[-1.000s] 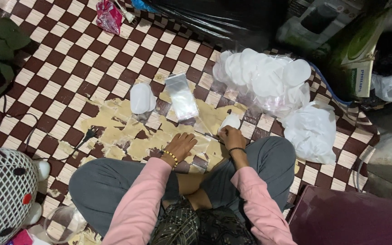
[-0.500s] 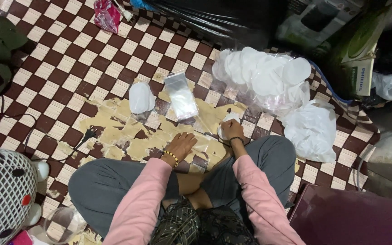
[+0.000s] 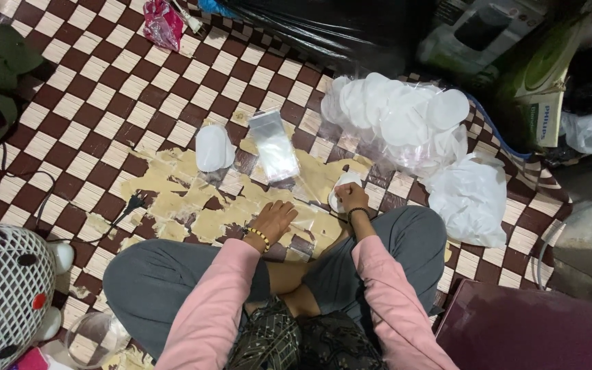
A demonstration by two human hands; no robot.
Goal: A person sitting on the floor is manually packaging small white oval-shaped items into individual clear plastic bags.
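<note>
I sit cross-legged on a worn checkered floor mat (image 3: 83, 103). My left hand (image 3: 273, 220) lies flat, fingers apart, on a clear plastic sheet on the mat just in front of my knees. My right hand (image 3: 353, 198) is closed over a small stack of white round pads (image 3: 342, 183) resting on the mat. A clear plastic bag (image 3: 273, 144) lies flat ahead of my hands, and a small packet of white pads (image 3: 212, 148) sits to its left.
A big heap of white round pads in clear bags (image 3: 399, 116) lies at the right, with a crumpled white plastic bag (image 3: 471, 195) below it. A black bag (image 3: 323, 27) and boxes stand behind. A white wire fan cage (image 3: 5, 294) and a black power plug (image 3: 133, 203) are left.
Both hands stay almost where they were; my right hand has closed a little more over the white pads. The view shifted slightly.
</note>
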